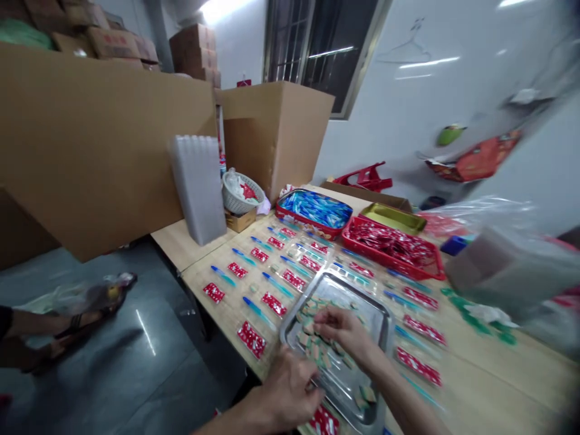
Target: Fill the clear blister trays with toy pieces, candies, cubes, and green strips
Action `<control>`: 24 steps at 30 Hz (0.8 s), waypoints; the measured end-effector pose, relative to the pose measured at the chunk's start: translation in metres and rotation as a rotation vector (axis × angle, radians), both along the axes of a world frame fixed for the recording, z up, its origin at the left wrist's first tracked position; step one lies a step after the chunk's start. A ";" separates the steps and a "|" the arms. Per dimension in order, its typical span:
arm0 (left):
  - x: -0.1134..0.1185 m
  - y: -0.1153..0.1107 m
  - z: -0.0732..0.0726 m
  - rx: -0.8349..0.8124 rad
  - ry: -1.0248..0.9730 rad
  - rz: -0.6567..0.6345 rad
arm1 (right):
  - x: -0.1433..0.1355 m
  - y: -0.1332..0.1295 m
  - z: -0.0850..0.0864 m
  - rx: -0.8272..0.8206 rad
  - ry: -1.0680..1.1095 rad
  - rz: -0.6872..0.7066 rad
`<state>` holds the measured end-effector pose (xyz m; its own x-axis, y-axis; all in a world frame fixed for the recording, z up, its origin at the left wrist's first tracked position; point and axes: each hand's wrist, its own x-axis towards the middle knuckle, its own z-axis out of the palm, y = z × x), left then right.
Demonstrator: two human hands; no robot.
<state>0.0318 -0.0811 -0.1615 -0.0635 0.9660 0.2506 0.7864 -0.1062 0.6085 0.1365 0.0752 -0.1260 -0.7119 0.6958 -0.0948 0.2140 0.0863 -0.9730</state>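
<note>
A silver metal tray (pixel 378 320) holds many small green-and-tan blocky pieces (pixel 324 356). Over these pieces my right hand (pixel 342 332) has its thumb and fingers pinched together, and what lies between the fingertips is too small to make out. My left hand (pixel 292 386) is beside the tray's near-left edge with its fingers curled in; whatever they hold is hidden. Around the tray lie clear plastic trays, many with a blue pen (pixel 258 311) and a red packet with white marks (pixel 251 339). Part of another red packet (pixel 324 421) shows below my left hand.
Behind stand a tin of blue pens (pixel 315 208), a red tray of red packets (pixel 394 244) and a gold tin (pixel 392 219). Stacked clear plastic (pixel 199 187) rises at the table's left edge. Large cardboard boxes (pixel 254 133) stand behind. A person's feet (pixel 86 320) show at left.
</note>
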 end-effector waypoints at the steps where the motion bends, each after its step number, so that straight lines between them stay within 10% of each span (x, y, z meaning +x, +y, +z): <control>1: -0.004 -0.006 -0.002 0.042 -0.013 0.012 | -0.023 -0.003 0.005 -0.038 0.018 0.049; 9: -0.050 -0.035 -0.007 0.137 -0.162 0.142 | -0.166 -0.053 0.004 -0.011 -0.175 0.261; 24: -0.066 -0.037 -0.028 0.146 -0.333 0.109 | -0.194 -0.088 0.008 0.630 -0.585 0.243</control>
<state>-0.0337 -0.1180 -0.1895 -0.2654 0.9047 0.3332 0.5596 -0.1369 0.8174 -0.0574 -0.0127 -0.1180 -0.8041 0.5778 -0.1402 0.5675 0.6755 -0.4708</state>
